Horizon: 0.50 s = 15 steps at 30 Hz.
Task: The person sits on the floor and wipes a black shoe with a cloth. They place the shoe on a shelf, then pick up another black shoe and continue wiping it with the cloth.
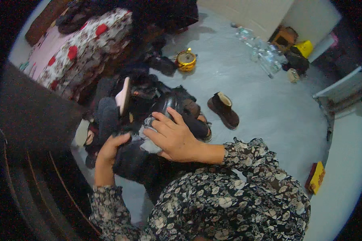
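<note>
My right hand (176, 138) holds a crumpled pale cloth or tissue (150, 144) against dark items over my lap. Just beyond its fingertips is a glossy black thing (166, 104), too blurred to name. To the left, my left hand (111, 147) has its thumb apart from its fingers, which are partly hidden beside the dark cloth; whether it holds anything cannot be told. A pink-soled shoe or slipper (125, 95) stands on edge above it. One brown ankle shoe with a pale lining (223, 111) lies on the grey floor to the right.
A gold-coloured pot (186, 61) stands on the floor ahead. Several clear plastic bottles (261, 51) lie at the upper right, near a yellow bag (303, 48). A yellow and dark red box (315, 177) leans by the right wall. Floral bedding (84, 48) is at the upper left.
</note>
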Each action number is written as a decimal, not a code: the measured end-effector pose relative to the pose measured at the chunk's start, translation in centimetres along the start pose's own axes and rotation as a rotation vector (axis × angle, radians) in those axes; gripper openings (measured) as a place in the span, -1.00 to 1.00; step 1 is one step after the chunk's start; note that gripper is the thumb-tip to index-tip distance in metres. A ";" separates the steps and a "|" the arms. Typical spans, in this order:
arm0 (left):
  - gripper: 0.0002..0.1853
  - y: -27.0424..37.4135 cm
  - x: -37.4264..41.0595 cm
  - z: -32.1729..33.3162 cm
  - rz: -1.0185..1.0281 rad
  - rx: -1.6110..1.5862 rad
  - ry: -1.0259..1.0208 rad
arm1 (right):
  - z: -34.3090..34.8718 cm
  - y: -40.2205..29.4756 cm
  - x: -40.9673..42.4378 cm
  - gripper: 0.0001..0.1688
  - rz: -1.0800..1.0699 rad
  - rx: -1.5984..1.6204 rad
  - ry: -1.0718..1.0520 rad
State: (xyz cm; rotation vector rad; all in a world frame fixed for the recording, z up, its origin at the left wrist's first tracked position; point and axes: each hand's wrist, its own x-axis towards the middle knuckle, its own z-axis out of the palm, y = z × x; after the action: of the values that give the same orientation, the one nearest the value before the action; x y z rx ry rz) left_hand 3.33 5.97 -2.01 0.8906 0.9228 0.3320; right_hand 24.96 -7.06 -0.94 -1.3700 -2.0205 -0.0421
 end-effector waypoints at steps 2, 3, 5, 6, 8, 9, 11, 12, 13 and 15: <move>-0.72 0.6 -0.6 0.8 0.000 -0.034 -0.009 | 1.0 -1.3 0.0 -0.19 -0.033 0.029 0.035; -0.73 1.0 -0.8 1.0 0.006 -0.052 -0.020 | 1.1 -1.7 0.3 -0.27 -0.050 0.025 0.030; -0.74 0.7 -0.7 -0.1 -0.017 -0.019 0.019 | 1.4 -2.6 0.8 -0.41 -0.076 0.012 0.025; -0.72 0.6 -0.6 0.1 -0.005 -0.025 0.013 | 1.6 -2.9 0.7 -0.49 -0.109 0.010 0.040; -0.70 0.4 -0.6 -0.1 0.005 -0.039 -0.009 | 2.6 -3.2 0.2 -0.50 -0.156 -0.014 0.076; -0.73 0.4 -0.4 -0.2 -0.017 -0.069 -0.014 | 3.0 -3.2 0.1 -0.50 -0.180 -0.028 0.095; -0.77 0.3 -0.3 -0.3 -0.062 -0.127 -0.025 | 3.2 -2.7 0.0 -0.48 -0.192 -0.036 0.088; -0.77 0.1 -0.3 -0.2 -0.045 -0.120 -0.017 | 3.2 -2.3 0.1 -0.47 -0.199 -0.042 0.082; -0.76 -0.1 -0.3 -0.2 -0.028 -0.113 -0.008 | 3.1 -1.9 0.1 -0.46 -0.175 -0.042 0.065; -0.75 -0.3 -0.2 -0.2 -0.007 -0.100 0.002 | 2.3 -1.3 0.5 -0.43 -0.125 -0.045 0.034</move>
State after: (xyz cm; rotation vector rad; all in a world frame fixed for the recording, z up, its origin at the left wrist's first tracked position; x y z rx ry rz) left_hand 2.98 5.77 -2.18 0.7955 0.9038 0.3697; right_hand 22.59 -6.41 -1.97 -1.2605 -2.0854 -0.1664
